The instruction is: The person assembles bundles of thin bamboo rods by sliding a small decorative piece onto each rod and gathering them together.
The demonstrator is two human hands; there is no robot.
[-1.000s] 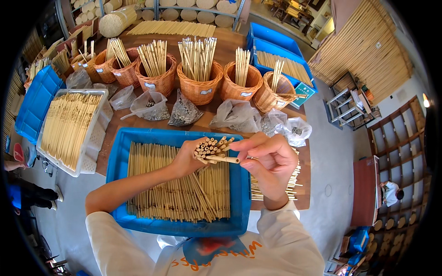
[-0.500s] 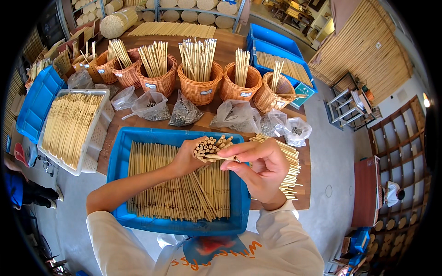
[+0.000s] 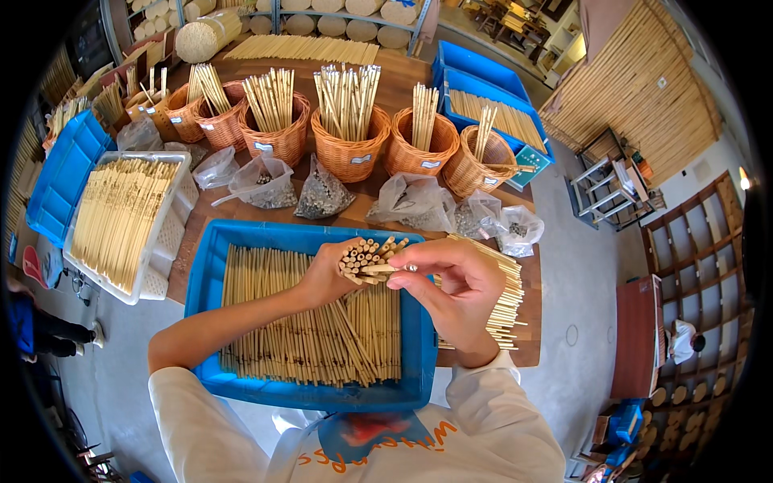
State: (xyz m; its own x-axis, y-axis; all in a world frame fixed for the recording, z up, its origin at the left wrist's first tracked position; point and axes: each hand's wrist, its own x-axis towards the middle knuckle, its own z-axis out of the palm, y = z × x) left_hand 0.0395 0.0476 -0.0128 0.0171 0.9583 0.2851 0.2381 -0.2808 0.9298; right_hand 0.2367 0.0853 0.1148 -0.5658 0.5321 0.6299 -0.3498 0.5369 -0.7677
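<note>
My left hand (image 3: 326, 272) is closed around a bundle of thin bamboo tubes (image 3: 366, 259), their cut ends turned up toward me. With thumb and forefinger, my right hand (image 3: 463, 282) pinches the end of one bamboo stick (image 3: 378, 270) at the bundle's right side. A small shiny silver bit (image 3: 411, 268) shows between those fingertips; whether it is fixed to the stick I cannot tell. Both hands are above a blue plastic tray (image 3: 310, 393), in which many bamboo sticks (image 3: 298, 346) lie side by side, a few of them slanted across the others.
Behind the tray lie clear bags of small metal pieces (image 3: 324, 193). Wicker baskets (image 3: 348, 154) holding upright sticks stand beyond them. A white crate of sticks (image 3: 121, 221) is at left, loose sticks (image 3: 506, 302) at right, blue bins (image 3: 487, 80) at back right. A person's legs (image 3: 60, 326) show far left.
My right fingertips have shifted slightly at the stick's end, and a silver bit now shows between them. The left hand keeps its hold on the bundle.
</note>
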